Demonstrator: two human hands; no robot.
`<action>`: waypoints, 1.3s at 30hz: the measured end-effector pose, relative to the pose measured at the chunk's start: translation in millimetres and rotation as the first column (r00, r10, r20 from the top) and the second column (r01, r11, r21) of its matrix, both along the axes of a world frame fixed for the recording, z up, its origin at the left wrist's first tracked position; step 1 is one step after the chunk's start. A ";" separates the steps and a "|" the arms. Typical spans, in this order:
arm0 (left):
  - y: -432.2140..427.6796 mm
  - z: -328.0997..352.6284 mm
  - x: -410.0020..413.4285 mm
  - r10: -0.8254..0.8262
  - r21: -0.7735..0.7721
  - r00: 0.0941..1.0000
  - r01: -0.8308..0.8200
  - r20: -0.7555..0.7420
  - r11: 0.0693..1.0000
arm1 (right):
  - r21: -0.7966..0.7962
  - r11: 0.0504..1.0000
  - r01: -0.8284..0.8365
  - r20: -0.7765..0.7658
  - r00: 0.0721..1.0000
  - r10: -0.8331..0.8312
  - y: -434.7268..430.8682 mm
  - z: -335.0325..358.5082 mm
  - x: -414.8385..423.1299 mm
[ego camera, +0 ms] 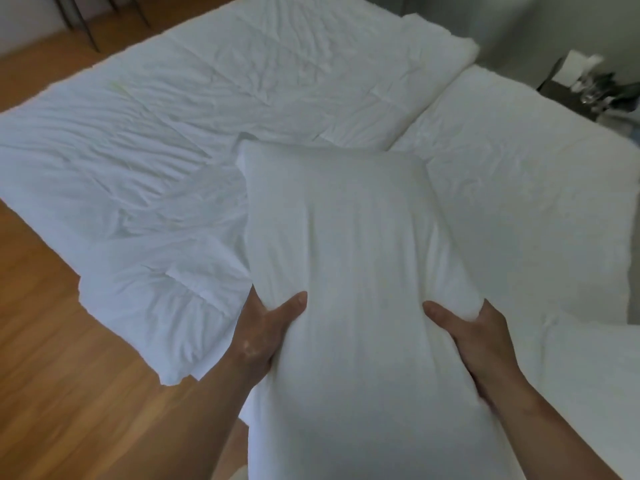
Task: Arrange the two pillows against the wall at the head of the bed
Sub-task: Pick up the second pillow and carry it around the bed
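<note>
From the head camera, looking down, I hold a white pillow (353, 271) lengthwise out in front of me, above the near edge of the bed (519, 188). My left hand (266, 337) takes its left side and my right hand (474, 344) its right side; each grip is pinching the pillow, thumb pressed on top, the other fingers hidden beneath the fabric. The pillow's far end reaches over the line where a wrinkled white duvet (166, 140) meets the bare white sheet. The duvet covers the left and far part of the bed, and its near corner hangs over the mattress edge toward the wooden floor (69, 358), which lies open on my left. To the right of my pillow the sheet is smooth and unoccupied up to a grey wall (512, 26) at upper right. Beside that wall stands a dark nightstand (568, 91) with blurred items I cannot identify. At the lower right edge, another white, padded shape (595, 393) lies near my right forearm; I cannot tell whether it is the second pillow.
</note>
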State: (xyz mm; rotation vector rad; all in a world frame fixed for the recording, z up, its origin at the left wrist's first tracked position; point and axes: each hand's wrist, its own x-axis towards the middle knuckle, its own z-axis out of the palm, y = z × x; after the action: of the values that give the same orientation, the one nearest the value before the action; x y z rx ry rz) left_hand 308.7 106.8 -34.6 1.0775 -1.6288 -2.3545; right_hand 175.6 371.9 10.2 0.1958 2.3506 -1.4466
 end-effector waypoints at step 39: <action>-422.1 88.2 386.5 0.577 -0.262 0.817 -0.559 -0.008 0.787 | -0.113 0.841 -0.528 -0.104 0.848 0.519 -526.1 59.3 260.6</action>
State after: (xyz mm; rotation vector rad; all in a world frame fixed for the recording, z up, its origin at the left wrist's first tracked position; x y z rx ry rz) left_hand 695.2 -315.3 53.6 1.3701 -1.3198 -1.6850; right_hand 436.2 -154.2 69.5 -0.5109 2.1042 -1.3349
